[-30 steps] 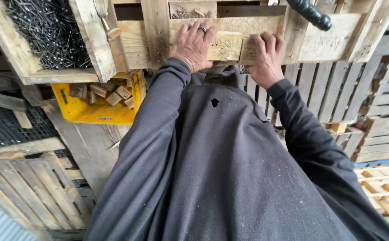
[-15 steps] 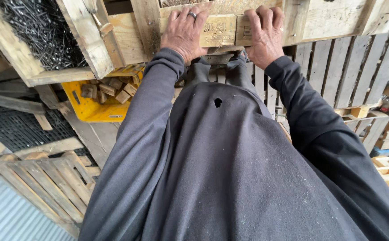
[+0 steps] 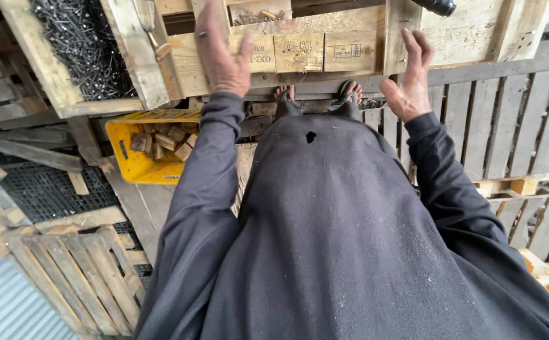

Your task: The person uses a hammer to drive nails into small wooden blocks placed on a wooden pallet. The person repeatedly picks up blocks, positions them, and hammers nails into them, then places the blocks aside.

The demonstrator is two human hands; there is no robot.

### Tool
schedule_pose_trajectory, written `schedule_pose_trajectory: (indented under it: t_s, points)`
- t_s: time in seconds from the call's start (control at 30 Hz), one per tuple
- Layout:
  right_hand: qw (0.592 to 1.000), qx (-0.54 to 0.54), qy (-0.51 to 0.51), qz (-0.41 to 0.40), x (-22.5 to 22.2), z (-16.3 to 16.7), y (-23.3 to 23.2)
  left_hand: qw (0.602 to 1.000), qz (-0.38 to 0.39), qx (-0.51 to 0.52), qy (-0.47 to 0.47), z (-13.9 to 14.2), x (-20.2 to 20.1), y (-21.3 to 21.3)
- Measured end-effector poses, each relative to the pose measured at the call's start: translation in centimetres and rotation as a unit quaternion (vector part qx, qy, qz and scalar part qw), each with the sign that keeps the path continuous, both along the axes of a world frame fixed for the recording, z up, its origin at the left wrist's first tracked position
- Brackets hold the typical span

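- We see our left hand spread open, lying against the wooden pallet; its fingertips are cut off by the frame's top.
- Our right hand is open, gripping nothing, beside the pallet's upright board; contact unclear.
- Below-left of the left hand, a yellow crate holds wood blocks.

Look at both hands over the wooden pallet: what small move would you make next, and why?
Probably lower both hands onto the pallet boards to steady it. The left hand is spread open over the stamped blocks, the right hand is open and lifted near the edge, and neither holds anything. The tray of nails sits just to the left, so they should drop straight down.
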State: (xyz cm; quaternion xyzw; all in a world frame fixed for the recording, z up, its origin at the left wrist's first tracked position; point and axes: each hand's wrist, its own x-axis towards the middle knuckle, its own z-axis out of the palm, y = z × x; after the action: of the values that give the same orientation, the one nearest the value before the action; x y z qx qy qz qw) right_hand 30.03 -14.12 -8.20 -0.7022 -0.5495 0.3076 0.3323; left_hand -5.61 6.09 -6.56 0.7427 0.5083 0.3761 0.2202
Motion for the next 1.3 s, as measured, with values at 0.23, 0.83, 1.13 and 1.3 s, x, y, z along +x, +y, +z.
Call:
schedule_pose_trajectory:
  t_s: [0.23, 0.83, 1.13, 1.3]
  points:
    - [0.998, -0.049, -0.006, 0.05, -0.3, 2.0, 0.8, 0.984, 0.069, -0.132, 0.098, 0.3, -3.0, -4.7]
    - [0.976, -0.029, -0.159, 0.145, -4.2, 0.8, 6.6, 0.935, -0.004, -0.198, 0.294, 3.2, 1.6, -4.3]
    - [0.99, -0.041, -0.092, 0.1, -3.3, 1.5, 4.8, 0.882, -0.203, -0.087, 0.417, 0.1, 9.5, -3.6]
    - [0.995, 0.045, -0.092, 0.007, 5.6, 2.1, -2.1, 0.917, -0.198, -0.066, 0.339, -1.3, 8.6, -3.7]
